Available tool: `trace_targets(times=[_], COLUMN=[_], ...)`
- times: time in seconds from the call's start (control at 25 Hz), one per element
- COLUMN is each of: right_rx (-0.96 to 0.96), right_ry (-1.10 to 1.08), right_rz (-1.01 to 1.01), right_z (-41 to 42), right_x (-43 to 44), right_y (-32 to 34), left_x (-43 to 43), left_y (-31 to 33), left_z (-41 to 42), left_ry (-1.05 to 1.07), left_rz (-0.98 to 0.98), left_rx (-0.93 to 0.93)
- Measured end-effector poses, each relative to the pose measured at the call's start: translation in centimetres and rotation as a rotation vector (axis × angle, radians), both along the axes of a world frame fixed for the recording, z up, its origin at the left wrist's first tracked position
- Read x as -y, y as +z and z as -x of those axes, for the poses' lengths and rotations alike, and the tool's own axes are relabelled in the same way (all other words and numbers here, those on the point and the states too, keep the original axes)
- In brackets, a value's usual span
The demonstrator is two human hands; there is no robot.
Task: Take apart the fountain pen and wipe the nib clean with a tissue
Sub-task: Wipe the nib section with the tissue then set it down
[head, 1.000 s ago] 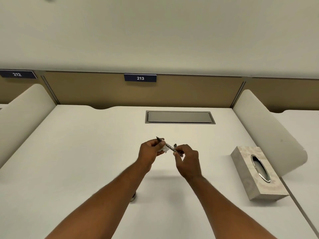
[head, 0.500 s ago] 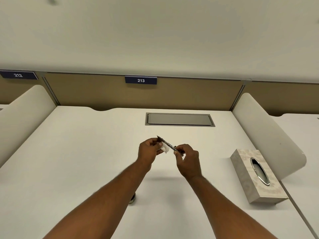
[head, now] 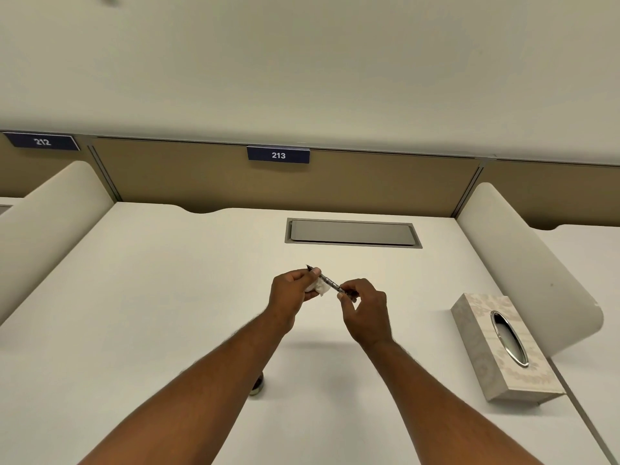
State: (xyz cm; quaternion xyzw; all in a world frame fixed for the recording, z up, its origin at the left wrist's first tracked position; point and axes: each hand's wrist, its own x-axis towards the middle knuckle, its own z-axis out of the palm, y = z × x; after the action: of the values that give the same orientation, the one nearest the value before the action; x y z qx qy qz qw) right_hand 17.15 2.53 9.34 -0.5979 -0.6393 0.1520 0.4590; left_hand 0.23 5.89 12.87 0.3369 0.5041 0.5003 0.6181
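A: Well, starting from the left, what do you see?

B: On the white bench point(head: 134, 297), at about seven o'clock from the fountain pen point(head: 330, 283), a small dark round thing point(head: 257, 385) lies half hidden under the left forearm point(head: 208, 380). I cannot tell what it is. Next comes the left hand point(head: 292, 293). It is curled and pinches a crumpled tissue point(head: 317, 288) against the front part of the pen.

A: And the nib?

B: The dark nib point(head: 309, 267) sticks out past the left hand and points to about ten o'clock. The pen is in the air above the bench, tilted, between both hands. The right hand point(head: 365, 310) pinches the back end with thumb and fingertips, at about four o'clock from the nib.

A: Which step is this?

B: I think it is the wiping. The thin metal part looks bare, so the barrel seems to be off already.

A: What does the next move need?

B: In my judgement, the tissue must slide toward the nib tip with light pressure, while the right hand holds steady. The tissue box point(head: 503, 344) stands well apart, between three and four o'clock, if a fresh sheet is needed.
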Motion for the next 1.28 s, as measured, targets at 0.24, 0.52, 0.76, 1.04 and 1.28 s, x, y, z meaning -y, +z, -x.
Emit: trace_targets(times=[0.24, 0.52, 0.76, 1.04, 1.28], right_rx=[-0.032, -0.075, -0.087, -0.039, -0.018], right_ry=[-0.001, 0.006, 0.031, 0.023, 0.064], right_rz=[0.015, 0.074, 0.135, 0.146, 0.097], right_z=[-0.1, -0.4, -0.4, 0.0, 0.3], right_x=[-0.2, -0.2, 0.4, 0.7, 0.7], right_y=[-0.5, -1.3, -1.1, -0.3, -0.4], left_x=[0.2, 0.6, 1.0, 1.5, 1.8], left_y=[-0.6, -0.6, -0.9, -0.9, -0.8], left_z=[0.0, -0.5, -0.8, -0.7, -0.2], left_ry=[0.018, 0.005, 0.04, 0.029, 0.037], left_rz=[0.025, 0.024, 0.032, 0.032, 0.03], left_rx=[0.007, 0.024, 0.029, 0.025, 0.031])
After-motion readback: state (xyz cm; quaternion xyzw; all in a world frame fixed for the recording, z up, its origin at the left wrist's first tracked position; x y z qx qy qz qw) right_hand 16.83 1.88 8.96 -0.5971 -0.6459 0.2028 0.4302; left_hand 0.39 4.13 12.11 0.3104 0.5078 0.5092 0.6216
